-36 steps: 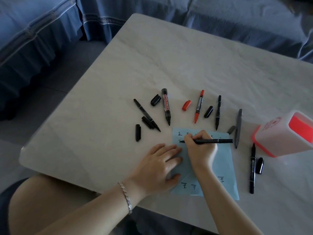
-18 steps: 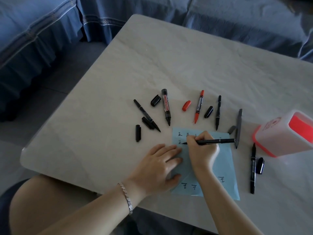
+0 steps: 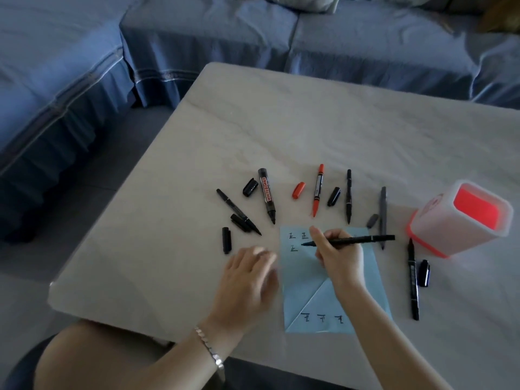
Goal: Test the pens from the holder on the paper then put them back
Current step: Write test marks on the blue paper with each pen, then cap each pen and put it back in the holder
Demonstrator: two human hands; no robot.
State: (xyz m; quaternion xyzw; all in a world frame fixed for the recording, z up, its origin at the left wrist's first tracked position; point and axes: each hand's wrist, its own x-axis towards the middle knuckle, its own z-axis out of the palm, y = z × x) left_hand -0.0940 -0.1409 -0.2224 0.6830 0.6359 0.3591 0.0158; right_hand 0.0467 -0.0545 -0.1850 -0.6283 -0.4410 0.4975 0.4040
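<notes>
A light blue paper (image 3: pixel 306 282) with small black marks lies near the table's front edge. My right hand (image 3: pixel 339 257) holds a thin black pen (image 3: pixel 363 239) sideways, its tip just above the paper's upper left. My left hand (image 3: pixel 247 280) hovers blurred just left of the paper, fingers spread, holding nothing. Several uncapped pens fan out beyond the paper: a whiteboard marker (image 3: pixel 266 194), a red pen (image 3: pixel 318 190), a black pen (image 3: pixel 237 211), another black pen (image 3: pixel 349 195) and a grey pen (image 3: pixel 382 215). The pink and white holder (image 3: pixel 439 223) stands at right.
Loose caps lie among the pens: black caps (image 3: pixel 226 240) (image 3: pixel 250 187) (image 3: pixel 333 196), a red cap (image 3: pixel 298 190), a grey cap (image 3: pixel 372 220). One more black pen (image 3: pixel 413 280) and its cap (image 3: pixel 423 273) lie right of the paper. A blue sofa (image 3: pixel 337 38) borders the table.
My left hand has lifted off the paper and shifted left. My right hand has raised the pen tip from the sheet. The camera view has tilted, showing more of the sofa.
</notes>
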